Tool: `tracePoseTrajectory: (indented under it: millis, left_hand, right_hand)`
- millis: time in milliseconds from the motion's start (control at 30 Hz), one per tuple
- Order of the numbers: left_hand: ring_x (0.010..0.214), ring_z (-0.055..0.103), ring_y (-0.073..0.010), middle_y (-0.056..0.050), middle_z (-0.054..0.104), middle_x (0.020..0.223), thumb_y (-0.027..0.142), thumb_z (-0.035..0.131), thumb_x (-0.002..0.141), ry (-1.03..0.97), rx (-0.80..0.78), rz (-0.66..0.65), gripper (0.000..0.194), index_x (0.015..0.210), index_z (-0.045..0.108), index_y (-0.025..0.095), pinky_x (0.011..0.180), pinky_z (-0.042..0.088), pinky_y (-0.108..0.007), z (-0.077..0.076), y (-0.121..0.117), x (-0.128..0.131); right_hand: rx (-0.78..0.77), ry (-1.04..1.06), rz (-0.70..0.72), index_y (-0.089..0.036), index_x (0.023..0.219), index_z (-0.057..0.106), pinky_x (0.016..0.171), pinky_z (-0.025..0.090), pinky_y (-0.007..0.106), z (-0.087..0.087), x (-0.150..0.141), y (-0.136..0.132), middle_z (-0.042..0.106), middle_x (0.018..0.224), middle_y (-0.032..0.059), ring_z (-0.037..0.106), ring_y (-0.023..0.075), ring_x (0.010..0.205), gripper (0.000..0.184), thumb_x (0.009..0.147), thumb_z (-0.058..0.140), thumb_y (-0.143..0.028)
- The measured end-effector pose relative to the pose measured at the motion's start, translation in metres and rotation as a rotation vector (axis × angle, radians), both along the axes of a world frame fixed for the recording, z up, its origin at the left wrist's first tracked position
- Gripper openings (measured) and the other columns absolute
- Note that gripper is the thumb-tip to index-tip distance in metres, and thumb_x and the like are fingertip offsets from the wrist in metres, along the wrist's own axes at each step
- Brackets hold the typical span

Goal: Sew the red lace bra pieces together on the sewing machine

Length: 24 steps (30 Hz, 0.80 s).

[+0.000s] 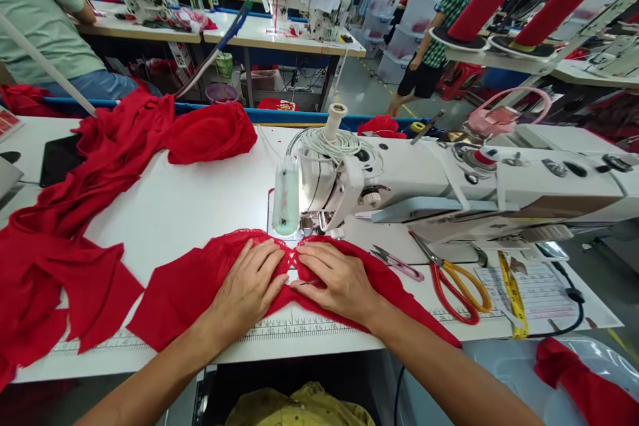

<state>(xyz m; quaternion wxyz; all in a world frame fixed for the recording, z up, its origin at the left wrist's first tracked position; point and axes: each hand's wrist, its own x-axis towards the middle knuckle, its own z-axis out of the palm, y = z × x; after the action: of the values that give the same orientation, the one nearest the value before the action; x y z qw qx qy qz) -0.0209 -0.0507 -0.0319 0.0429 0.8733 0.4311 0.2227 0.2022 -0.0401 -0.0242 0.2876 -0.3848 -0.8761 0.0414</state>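
A red lace-edged bra (200,273) lies spread across the sewing machine bed, its two cups joined at a narrow middle just in front of the presser foot (308,223). My left hand (249,279) rests flat on the left cup, fingers stretched out. On the right cup lies my right hand (339,279), with its fingers pressing the fabric near the middle. A thin dark pointed tool (307,283) shows between its thumb and fingers; most of it is hidden.
The sewing machine (399,176) fills the right side. Snips (399,263), scissors (456,283) and a yellow tape measure (513,296) lie to the right. Red fabric (100,173) heaps at left; a plastic bin (489,373) stands lower right. People sit and stand beyond.
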Motion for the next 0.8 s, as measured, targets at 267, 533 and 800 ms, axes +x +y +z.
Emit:
tracePoseTrajectory:
  millis: [267, 533, 800]
  left_hand:
    - [0.121, 0.058, -0.0314, -0.017, 0.061, 0.126, 0.038, 0.050, 0.099, -0.010, -0.006, 0.056, 0.045, 0.134, 0.047, 0.012, 0.104, 0.050, -0.053, 0.0010, 0.0016, -0.0013]
    - [0.122, 0.056, -0.0338, -0.019, 0.059, 0.128, 0.039, 0.054, 0.096, -0.016, -0.029, 0.069, 0.048, 0.136, 0.045, 0.013, 0.103, 0.050, -0.056, 0.0015, 0.0015, -0.0004]
    - [0.124, 0.055, -0.0323, -0.017, 0.058, 0.129, 0.037, 0.055, 0.095, -0.034, -0.037, 0.064, 0.046, 0.133, 0.048, 0.013, 0.109, 0.044, -0.055, 0.0039, 0.0018, 0.0001]
  right_hand:
    - [-0.052, -0.021, -0.048, -0.017, 0.116, 0.067, 0.090, 0.060, 0.036, -0.0002, 0.0018, 0.0001, 0.070, 0.124, 0.0107, 0.067, 0.0254, 0.111, 0.043, 0.088, 0.068, -0.050]
    - [-0.076, -0.046, -0.074, -0.019, 0.114, 0.068, 0.089, 0.060, 0.039, 0.0016, 0.0011, 0.0008, 0.070, 0.125, 0.0100, 0.069, 0.0273, 0.105, 0.045, 0.087, 0.068, -0.055]
    - [-0.096, -0.040, -0.044, -0.018, 0.118, 0.066, 0.092, 0.059, 0.038, 0.0030, 0.0039, 0.0007, 0.069, 0.126, 0.0108, 0.065, 0.0263, 0.114, 0.045, 0.090, 0.064, -0.054]
